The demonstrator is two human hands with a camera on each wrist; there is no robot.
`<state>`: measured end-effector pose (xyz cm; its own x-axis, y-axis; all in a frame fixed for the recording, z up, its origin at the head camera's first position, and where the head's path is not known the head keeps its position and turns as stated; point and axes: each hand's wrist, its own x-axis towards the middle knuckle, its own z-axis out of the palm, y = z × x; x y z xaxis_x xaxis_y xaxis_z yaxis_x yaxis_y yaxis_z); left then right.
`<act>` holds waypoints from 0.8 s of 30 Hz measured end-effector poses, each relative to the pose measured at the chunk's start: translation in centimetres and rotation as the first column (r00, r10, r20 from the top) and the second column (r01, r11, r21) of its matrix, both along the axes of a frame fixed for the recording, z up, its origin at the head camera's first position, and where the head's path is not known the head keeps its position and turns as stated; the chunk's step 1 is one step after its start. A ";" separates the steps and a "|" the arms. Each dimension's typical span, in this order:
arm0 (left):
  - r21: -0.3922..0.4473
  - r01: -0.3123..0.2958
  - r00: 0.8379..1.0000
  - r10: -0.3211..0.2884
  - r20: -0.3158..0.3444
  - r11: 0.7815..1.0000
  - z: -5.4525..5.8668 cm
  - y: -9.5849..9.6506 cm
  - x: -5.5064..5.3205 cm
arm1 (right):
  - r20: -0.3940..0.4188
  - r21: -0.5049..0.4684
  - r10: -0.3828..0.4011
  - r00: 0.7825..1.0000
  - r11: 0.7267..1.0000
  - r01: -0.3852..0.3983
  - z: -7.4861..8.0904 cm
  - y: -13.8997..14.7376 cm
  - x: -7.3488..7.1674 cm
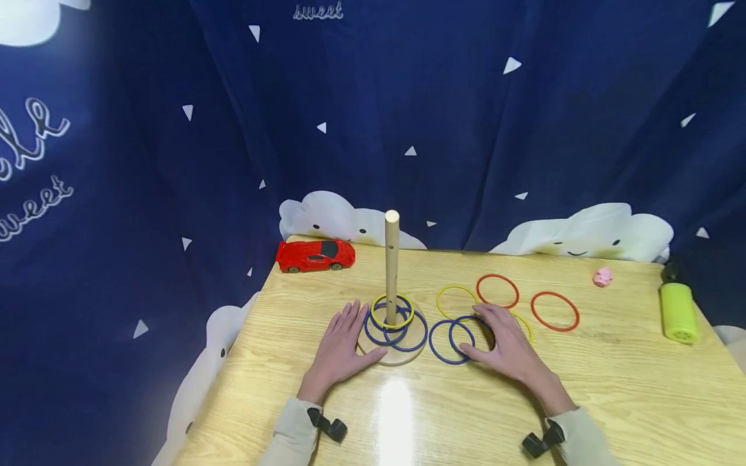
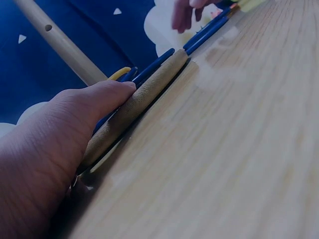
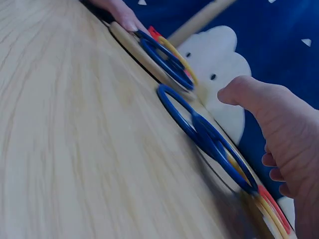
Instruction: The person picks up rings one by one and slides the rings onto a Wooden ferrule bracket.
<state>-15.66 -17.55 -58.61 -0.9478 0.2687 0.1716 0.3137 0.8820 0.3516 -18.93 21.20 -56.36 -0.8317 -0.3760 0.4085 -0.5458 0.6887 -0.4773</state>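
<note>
A wooden post [image 1: 392, 272] rises from a round base [image 1: 392, 362], with a yellow ring [image 1: 413, 312] and several blue rings [image 1: 427, 325] lying around its foot. My left hand [image 1: 342, 349] is at the base's left side, fingers extended; in the left wrist view its thumb [image 2: 112, 94] rests on the base's edge. My right hand [image 1: 508, 344] hovers over two overlapping loose blue rings [image 1: 430, 338], thumb and fingers spread apart. The right wrist view shows a gap between the right thumb [image 3: 237, 90] and these rings [image 3: 169, 107].
Behind the right hand lie loose yellow rings [image 1: 438, 299] and two red rings [image 1: 577, 316]. A red toy car [image 1: 315, 256] stands at the back left. At the right are a small pink toy [image 1: 603, 277] and a yellow-green cylinder [image 1: 678, 312]. A blue curtain [image 1: 373, 97] hangs behind the table.
</note>
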 end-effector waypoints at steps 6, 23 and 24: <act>-0.008 -0.004 1.000 0.004 0.031 1.000 0.0 0.0 -0.1 | -0.014 -0.041 -0.064 0.998 0.997 0.064 0.0 2.8 0.5; -0.008 -0.006 0.999 0.006 0.033 1.000 -0.2 -0.1 0.0 | 0.012 -0.021 -0.181 0.983 0.983 0.182 -2.0 7.1 1.3; -0.008 -0.006 0.999 0.006 0.032 1.000 -0.2 -0.1 -0.1 | 0.017 -0.015 -0.192 0.981 0.981 0.192 -2.0 7.1 1.2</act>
<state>-15.72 -17.63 -58.81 -0.9544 0.2641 0.1395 0.2972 0.8865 0.3546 -17.72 28.27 -58.41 -0.8940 -0.2019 0.4000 -0.3966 0.7719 -0.4968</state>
